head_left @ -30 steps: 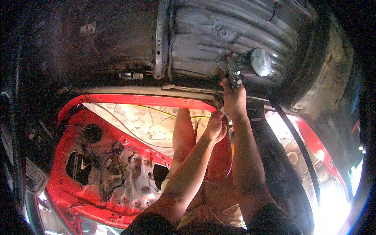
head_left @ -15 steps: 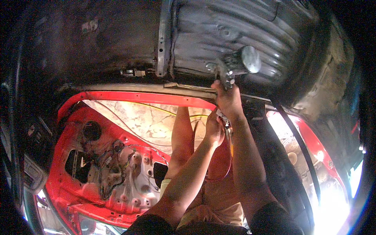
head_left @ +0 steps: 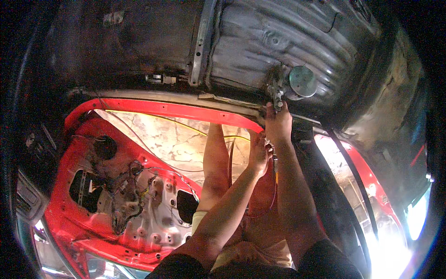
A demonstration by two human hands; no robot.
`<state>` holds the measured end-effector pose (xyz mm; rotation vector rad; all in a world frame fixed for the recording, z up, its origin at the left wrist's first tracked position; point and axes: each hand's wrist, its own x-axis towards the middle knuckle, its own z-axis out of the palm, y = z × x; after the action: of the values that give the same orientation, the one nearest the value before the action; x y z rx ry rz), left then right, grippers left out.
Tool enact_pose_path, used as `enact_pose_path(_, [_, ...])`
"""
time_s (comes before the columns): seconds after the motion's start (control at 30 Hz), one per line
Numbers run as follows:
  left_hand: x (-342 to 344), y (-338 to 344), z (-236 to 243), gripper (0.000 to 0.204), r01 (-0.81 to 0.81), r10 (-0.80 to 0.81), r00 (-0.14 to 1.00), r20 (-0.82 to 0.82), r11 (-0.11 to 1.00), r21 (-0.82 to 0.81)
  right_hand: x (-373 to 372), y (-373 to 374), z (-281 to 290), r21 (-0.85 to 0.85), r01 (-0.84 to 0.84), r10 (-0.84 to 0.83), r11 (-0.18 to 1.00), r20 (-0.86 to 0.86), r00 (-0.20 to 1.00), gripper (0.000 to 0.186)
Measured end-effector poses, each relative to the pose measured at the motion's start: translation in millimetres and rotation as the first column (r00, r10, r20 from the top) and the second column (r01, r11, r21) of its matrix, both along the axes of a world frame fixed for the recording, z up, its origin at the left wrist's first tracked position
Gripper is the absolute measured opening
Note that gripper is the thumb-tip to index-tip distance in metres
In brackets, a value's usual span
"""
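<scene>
A spray gun (head_left: pixel 277 90) with a round grey-green cup (head_left: pixel 303 82) is held out over the dark ribbed metal floor (head_left: pixel 251 56) of a stripped car. My right hand (head_left: pixel 279 123) is closed around its handle, fingers mostly hidden by the hand's back. Just below and to the left, my left hand (head_left: pixel 258 153) is closed at the metal fitting (head_left: pixel 274 157) where a thin hose hangs from the gun. What exactly the left fingers grip is partly hidden. Between my forearms the hose drops toward my legs.
A red car door (head_left: pixel 107 237) with its inner panel bare and wires exposed stands open at left. The red sill (head_left: pixel 186 110) crosses in front of my legs. Along the cracked ground runs a yellow hose (head_left: pixel 181 125). A dark strap (head_left: pixel 355 172) hangs at right.
The spray gun and both hands have shifted slightly right, with the gun a little lower in the picture. The whole view has also tilted a little. Both hands keep their hold.
</scene>
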<state>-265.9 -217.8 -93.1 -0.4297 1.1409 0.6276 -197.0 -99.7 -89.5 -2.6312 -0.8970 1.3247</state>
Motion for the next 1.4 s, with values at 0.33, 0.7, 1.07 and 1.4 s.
enact_pose_path(0.33, [-35.4,83.2,40.0,0.038,0.689,0.086,0.517,-0.851,0.549,0.474,-9.9,-19.6,-3.5,0.085,0.35,-0.255,0.933,-0.53,0.809,0.029])
enact_pose_path(0.7, [-33.1,98.5,65.6,0.026,0.705,0.273,0.399,-0.875,0.519,0.483,-11.0,-38.1,-3.4,0.531,-0.091,0.248,0.843,-0.232,0.941,0.024])
enact_pose_path(1.07, [-19.3,66.8,41.7,0.019,0.693,0.23,0.34,-0.912,0.594,0.408,-9.0,-92.8,-45.6,0.285,0.533,-0.181,0.796,-0.729,0.66,0.03])
enact_pose_path(1.4, [-45.8,65.1,41.9,0.026,0.722,0.235,0.263,-0.936,0.596,0.352,-33.9,-93.5,-40.2,0.281,0.456,-0.115,0.844,-0.736,0.667,0.033])
